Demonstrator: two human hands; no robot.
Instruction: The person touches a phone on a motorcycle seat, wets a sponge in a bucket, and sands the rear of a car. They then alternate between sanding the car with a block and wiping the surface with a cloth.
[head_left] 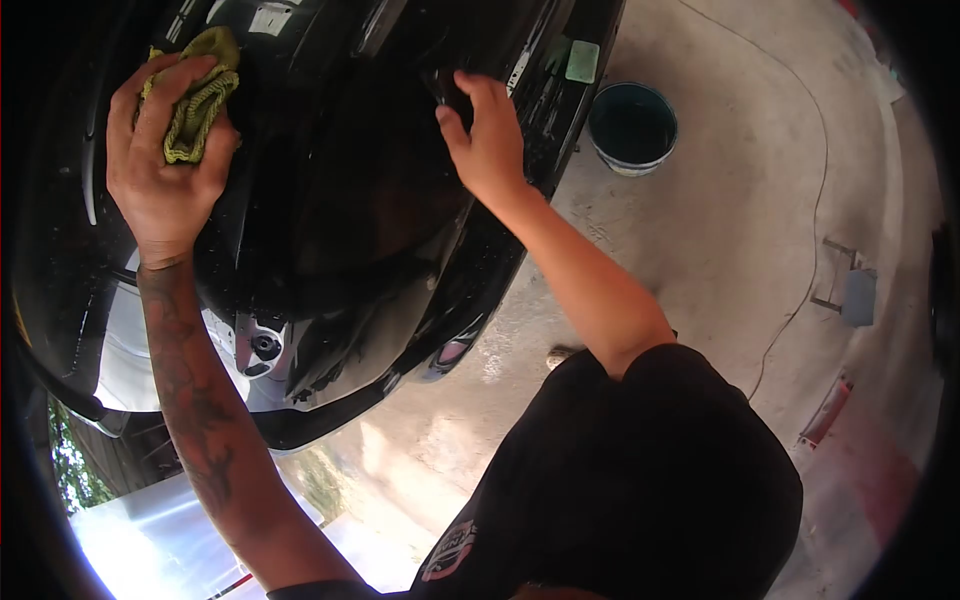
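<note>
A folded yellow-green cloth (190, 110) is gripped in my left hand (165, 170), above the glossy black car body (340, 200) at the upper left. The fingers wrap round the cloth's left side, with the thumb on its right. My right hand (490, 140) is over the car's dark panel, its thumb and forefinger apart and nothing visible between them. Its other fingers are partly hidden, and whether it touches the panel is unclear. A pale green sponge (582, 61) lies at the car's edge, to the upper right of my right hand.
Beside the car, a bucket of dark liquid (633, 125) stands on the concrete floor (720, 170). A thin cable (822, 190) curves across the floor at the right. Farther right are a small grey object with a metal frame (858, 297) and a red-and-white object (826, 412).
</note>
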